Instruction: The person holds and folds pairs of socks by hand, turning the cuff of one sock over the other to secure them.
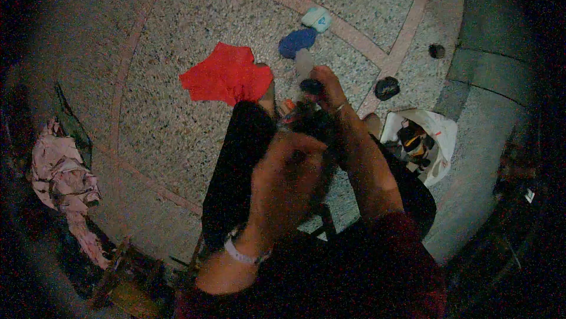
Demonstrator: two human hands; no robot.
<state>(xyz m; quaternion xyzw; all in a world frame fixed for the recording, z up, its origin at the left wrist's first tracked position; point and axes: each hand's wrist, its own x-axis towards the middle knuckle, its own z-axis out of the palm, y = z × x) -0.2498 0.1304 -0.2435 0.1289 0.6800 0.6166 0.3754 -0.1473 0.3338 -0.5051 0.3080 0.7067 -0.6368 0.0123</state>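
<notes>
My right hand (pixel 330 89) is closed around a dark, rounded thing (pixel 311 87) whose kind I cannot make out. Nearer to me, my left hand (pixel 289 163) is smeared by motion above my lap, its fingers hidden. Dark material (pixel 312 117) fills the space between the two hands, too dim to name. A small orange and red piece (pixel 288 106) shows beside it. Just past my right hand lies a pale grey, translucent-looking piece (pixel 303 63), with a blue bundle (pixel 296 44) beyond it. A red cloth (pixel 227 76) is spread on the floor near my foot.
Farther out on the speckled floor (pixel 177 30) lies a pale blue-white packet (pixel 317 20). To the right are two dark lumps (pixel 387 88) and a white bag (pixel 446 142), open, with dark and yellow pieces inside. Pink crumpled fabric (pixel 62 169) is at the far left.
</notes>
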